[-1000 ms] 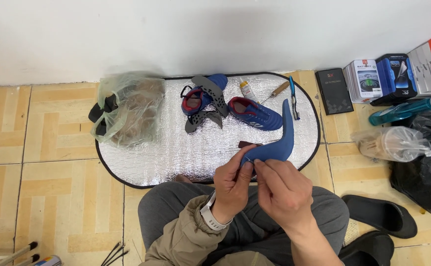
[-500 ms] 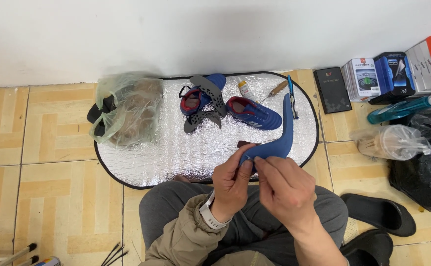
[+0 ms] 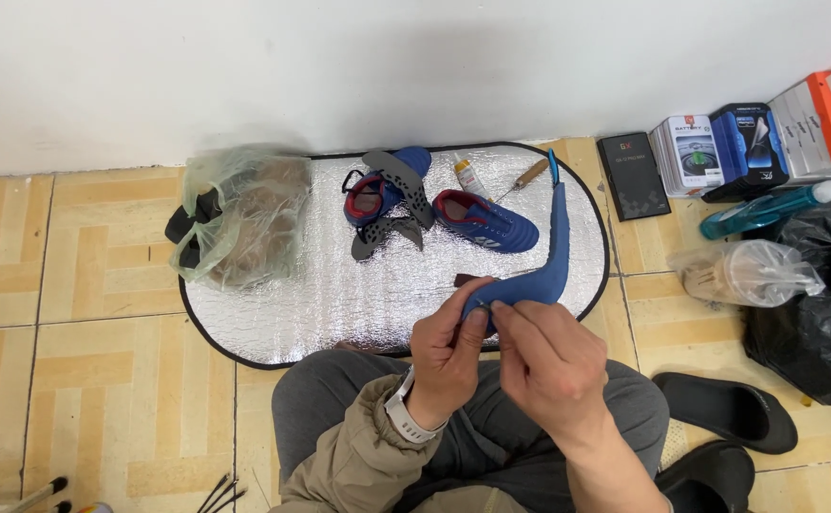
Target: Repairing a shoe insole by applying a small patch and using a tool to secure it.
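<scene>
I'm pinching the blue insole (image 3: 539, 275) with my left hand (image 3: 448, 351); my right hand (image 3: 548, 366) is gripping its edge; I'm keeping it taut.

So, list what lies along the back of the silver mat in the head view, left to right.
Plastic bag → blue shoe with grey insoles → small glue tube → wooden-handled awl → black flat box on the tiles.

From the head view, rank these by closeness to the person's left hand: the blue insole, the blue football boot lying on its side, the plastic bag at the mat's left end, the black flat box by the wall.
1. Blue insole, held in the left hand.
2. Blue football boot, mid-mat, above.
3. Plastic bag and black flat box: too close to call.
</scene>
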